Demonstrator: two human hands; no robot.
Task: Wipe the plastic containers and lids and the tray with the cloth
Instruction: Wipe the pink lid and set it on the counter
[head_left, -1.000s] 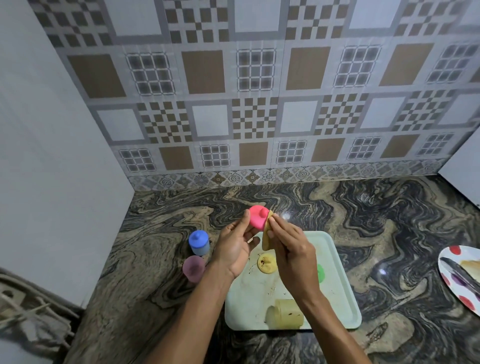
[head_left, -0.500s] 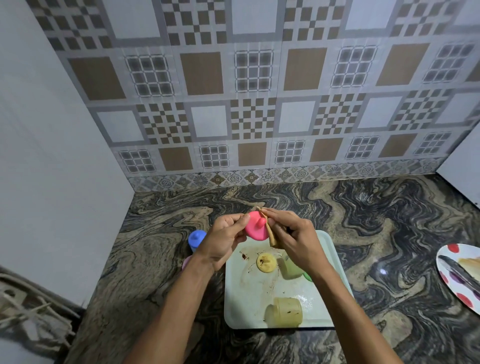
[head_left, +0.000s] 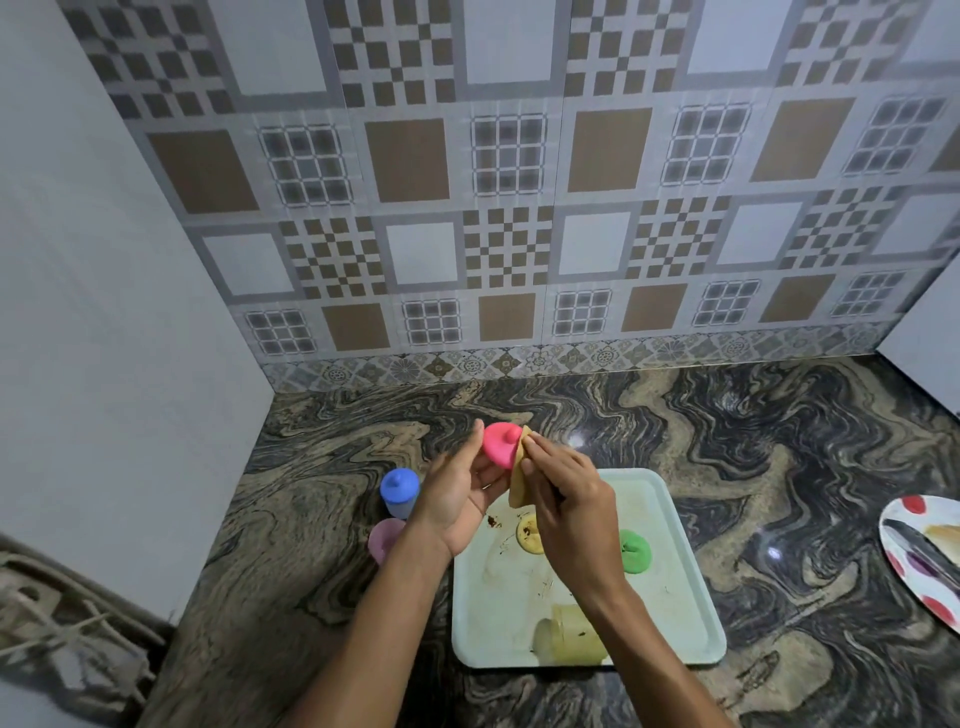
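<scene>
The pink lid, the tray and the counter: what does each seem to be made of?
Pink lid: likely plastic, matte, uniform bright colour with a moulded knob.
Tray: probably plastic, possibly enamelled metal; pale, smooth, rounded raised rim, stained.
Counter: polished stone, perhaps granite or marble; swirling veins and sharp light reflections.

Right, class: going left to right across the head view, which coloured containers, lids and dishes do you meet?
blue container → pink lid → yellow container → green lid → plate
</scene>
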